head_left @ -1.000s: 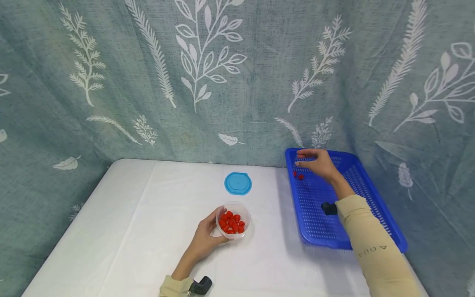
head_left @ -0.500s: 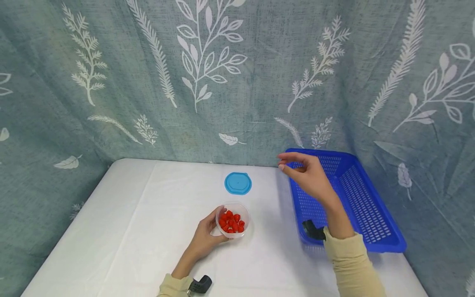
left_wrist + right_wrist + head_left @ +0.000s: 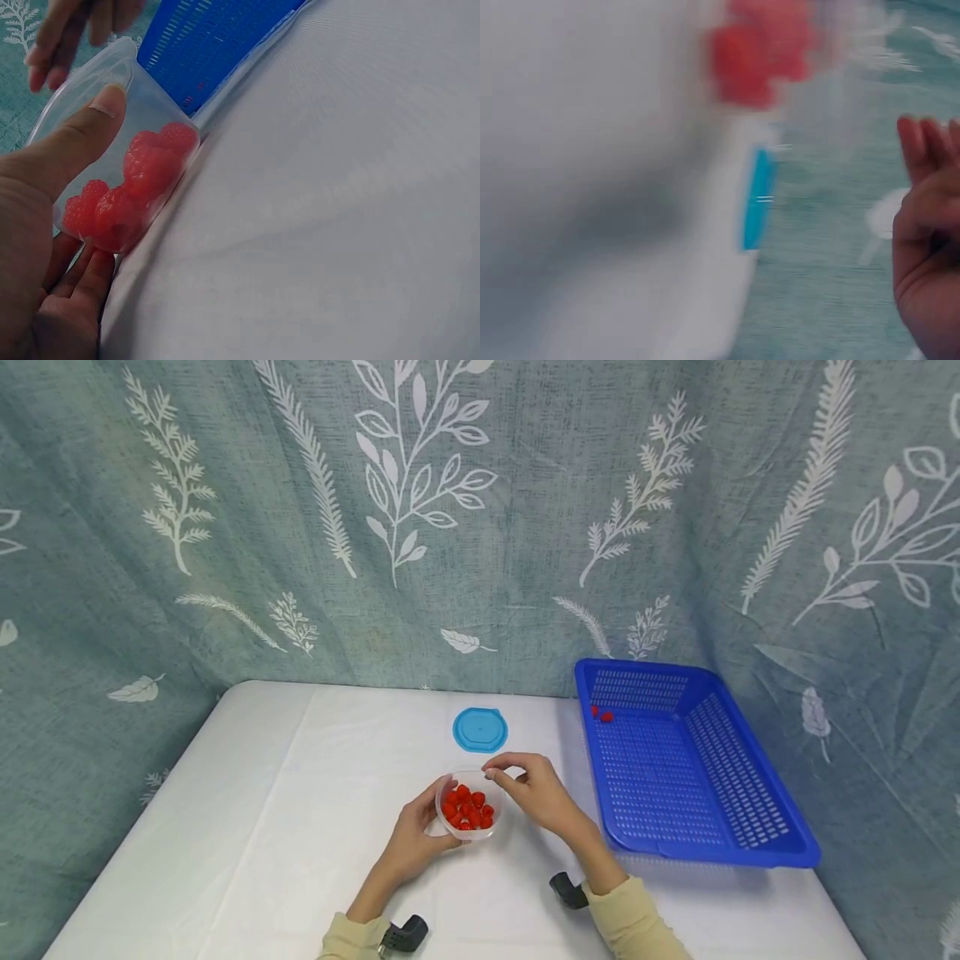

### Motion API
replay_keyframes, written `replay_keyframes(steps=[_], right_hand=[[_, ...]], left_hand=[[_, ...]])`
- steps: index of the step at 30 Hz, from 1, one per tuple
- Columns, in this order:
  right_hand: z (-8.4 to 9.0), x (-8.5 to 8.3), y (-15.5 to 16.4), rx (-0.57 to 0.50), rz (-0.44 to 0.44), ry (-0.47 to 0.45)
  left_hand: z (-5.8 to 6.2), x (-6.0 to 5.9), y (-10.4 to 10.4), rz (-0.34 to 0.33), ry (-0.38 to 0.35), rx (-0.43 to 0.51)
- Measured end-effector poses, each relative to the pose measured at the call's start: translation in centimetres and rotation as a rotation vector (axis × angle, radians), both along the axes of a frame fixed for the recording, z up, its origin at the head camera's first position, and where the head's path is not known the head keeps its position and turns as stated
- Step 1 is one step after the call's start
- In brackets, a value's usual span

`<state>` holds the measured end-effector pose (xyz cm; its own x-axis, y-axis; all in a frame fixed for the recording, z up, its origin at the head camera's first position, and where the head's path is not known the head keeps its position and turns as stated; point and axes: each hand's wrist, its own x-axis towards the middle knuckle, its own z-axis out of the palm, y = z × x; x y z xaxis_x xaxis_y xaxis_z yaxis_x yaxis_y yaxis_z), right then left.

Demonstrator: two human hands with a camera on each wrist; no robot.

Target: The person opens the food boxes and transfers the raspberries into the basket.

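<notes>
My left hand (image 3: 420,839) grips a clear plastic food container (image 3: 491,789) on the white table, with its thumb and fingers around the sides. The container leans a little and holds several red raspberries (image 3: 467,808) at its bottom, also visible through the wall in the left wrist view (image 3: 154,165). My right hand (image 3: 536,789) is at the container's upper right rim, fingertips and thumb drawn close together; I cannot tell whether something small is between them. In the right wrist view the fingers (image 3: 913,154) of this hand show at the right edge.
A blue plastic basket (image 3: 667,777) stands on the right side of the table, with a few raspberries (image 3: 606,717) in its far left corner. Behind the container lies a blue lid (image 3: 480,730). A patterned green curtain (image 3: 517,527) hangs along the back.
From over the basket, my right hand has moved left and toward me to the container's rim. My left hand and the container have stayed in place.
</notes>
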<state>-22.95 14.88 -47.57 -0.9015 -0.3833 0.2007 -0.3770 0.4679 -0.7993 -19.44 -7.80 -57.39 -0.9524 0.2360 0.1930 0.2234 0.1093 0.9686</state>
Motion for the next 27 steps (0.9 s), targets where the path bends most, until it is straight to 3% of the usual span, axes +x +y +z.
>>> replay_keyframes(steps=[4, 8, 12, 16, 21, 27], right_hand=[[-2.3, -0.1, -0.3, 0.054, 0.049, -0.064], [-2.9, 0.4, -0.7, 0.15, 0.052, -0.047], [-2.6, 0.9, -1.4, 0.323, 0.054, 0.013], [-1.9, 1.2, -2.5, 0.458, 0.058, -0.021], [-1.3, 1.1, -3.3, 0.529, 0.089, -0.054], [-0.9, 0.9, -3.3, 0.528, 0.1, -0.111]], left_hand=[[0.0, -0.1, 0.0, -0.004, -0.006, 0.012], [0.0, -0.1, -0.1, -0.01, -0.008, 0.012], [-0.2, -0.2, -0.2, -0.015, 0.002, 0.008], [-0.2, -0.2, -0.4, -0.023, 0.016, -0.001], [0.0, -0.1, -0.4, -0.028, 0.029, 0.001], [-0.1, 0.0, -0.3, -0.03, 0.021, 0.007]])
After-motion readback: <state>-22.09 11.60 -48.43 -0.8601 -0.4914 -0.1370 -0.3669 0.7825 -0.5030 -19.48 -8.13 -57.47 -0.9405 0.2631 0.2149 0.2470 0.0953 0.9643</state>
